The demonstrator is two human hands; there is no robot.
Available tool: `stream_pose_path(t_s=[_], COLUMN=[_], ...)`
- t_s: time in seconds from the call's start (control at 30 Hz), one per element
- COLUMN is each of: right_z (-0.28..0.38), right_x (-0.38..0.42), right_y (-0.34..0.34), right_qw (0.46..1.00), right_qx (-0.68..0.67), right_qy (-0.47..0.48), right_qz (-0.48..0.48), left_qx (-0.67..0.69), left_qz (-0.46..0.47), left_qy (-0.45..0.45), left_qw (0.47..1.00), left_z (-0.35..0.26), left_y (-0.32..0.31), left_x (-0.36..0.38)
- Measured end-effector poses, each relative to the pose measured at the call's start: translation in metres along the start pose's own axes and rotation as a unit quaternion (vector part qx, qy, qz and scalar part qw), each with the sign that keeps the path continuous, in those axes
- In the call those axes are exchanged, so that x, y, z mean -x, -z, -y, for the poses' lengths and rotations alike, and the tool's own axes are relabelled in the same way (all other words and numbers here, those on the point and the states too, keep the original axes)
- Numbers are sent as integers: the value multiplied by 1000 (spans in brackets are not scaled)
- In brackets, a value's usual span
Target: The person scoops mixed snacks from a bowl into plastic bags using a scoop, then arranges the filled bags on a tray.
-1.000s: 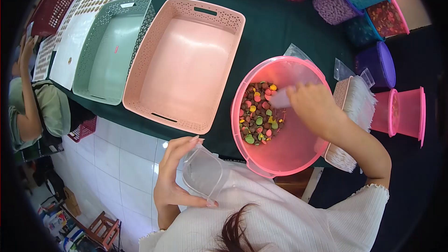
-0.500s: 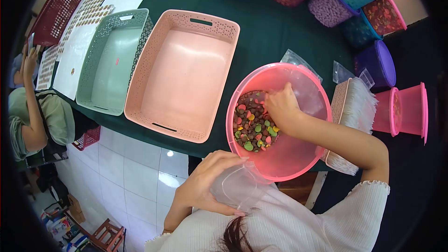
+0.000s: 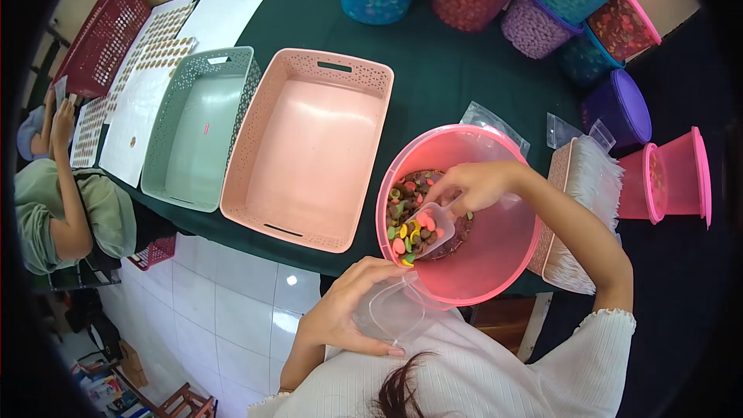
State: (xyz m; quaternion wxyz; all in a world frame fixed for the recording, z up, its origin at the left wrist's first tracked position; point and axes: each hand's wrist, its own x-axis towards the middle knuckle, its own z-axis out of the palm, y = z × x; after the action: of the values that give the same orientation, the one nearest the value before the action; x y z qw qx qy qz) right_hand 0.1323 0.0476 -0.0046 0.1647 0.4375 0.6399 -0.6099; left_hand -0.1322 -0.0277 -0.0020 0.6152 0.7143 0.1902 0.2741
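Slanting in from a bent elbow, the right forearm lay over the pink tub [image 3: 503,236], with the right hand [image 3: 481,186] above its inside. That hand's fingers were closed around the handle of a clear scoop [image 3: 444,218], whose bowl held brown, pink, yellow and green pieces [image 3: 422,234] and pointed down toward the body. The left hand [image 3: 344,306] curved into a wide C, fingers and thumb well apart and clasping a clear plastic container [image 3: 385,312] at the tub's near rim, close to the scoop's tip.
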Motion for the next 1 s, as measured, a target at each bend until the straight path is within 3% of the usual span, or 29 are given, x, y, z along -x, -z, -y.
stream_pose_path(t_s=[0.03,0.1,0.17,0.2,0.3,0.37,0.43,0.47,0.5,0.53,0.6,0.63,0.7,0.77,0.83,0.87,0.93,1.0], right_z=[-3,-11,-12,-7,-18,-14,-7,-2,2,9,18,15,9,6,1,3,10,15], right_x=[7,15,22,26,27,37,54,65,78,93,123,131,148,162,172,176,184,184], right_y=[1,-5,-13,-14,-25,-26,-29,-32,-33,-34,-37,-38,-42,-46,-49,-50,-48,-46], right_qw=[997,993,977,986,974,972,969,962,952,950,930,927,911,903,876,868,872,873], right_qx=[-52,-90,-158,-119,-91,-108,-127,-117,-106,-105,-43,-43,-60,-58,-99,-123,-100,-48], right_qy=[53,68,118,70,119,102,82,121,159,161,165,164,115,91,123,120,92,73], right_qz=[-11,-15,-86,-95,-170,-183,-196,-217,-238,-246,-326,-334,-392,-416,-455,-466,-470,-480], left_qx=[-1,-7,-14,-26,-46,-53,-32,-35,19,76,190,194,76,-90,-63,-61,-108,-147], left_qz=[1,4,9,11,6,-1,-128,-123,-247,-364,-570,-564,-512,-401,-200,-194,-94,-84], left_qy=[-4,-5,-5,-1,-19,-40,-140,-146,-201,-250,-326,-330,-340,-324,-108,-111,-44,-51], left_qw=[1000,1000,1000,1000,999,998,981,981,948,894,730,732,785,852,972,973,989,984], left_z=[-1,-3,-7,-10,-22,-30,-36,-42,-52,-64,-79,-74,-47,-8,-22,-22,-19,-15], left_y=[0,1,2,2,5,10,13,12,7,0,-14,-19,-25,-30,-36,-36,-34,-33], left_x=[0,0,1,0,-1,3,8,3,-8,-21,-39,-43,-56,-68,-72,-76,-85,-92])
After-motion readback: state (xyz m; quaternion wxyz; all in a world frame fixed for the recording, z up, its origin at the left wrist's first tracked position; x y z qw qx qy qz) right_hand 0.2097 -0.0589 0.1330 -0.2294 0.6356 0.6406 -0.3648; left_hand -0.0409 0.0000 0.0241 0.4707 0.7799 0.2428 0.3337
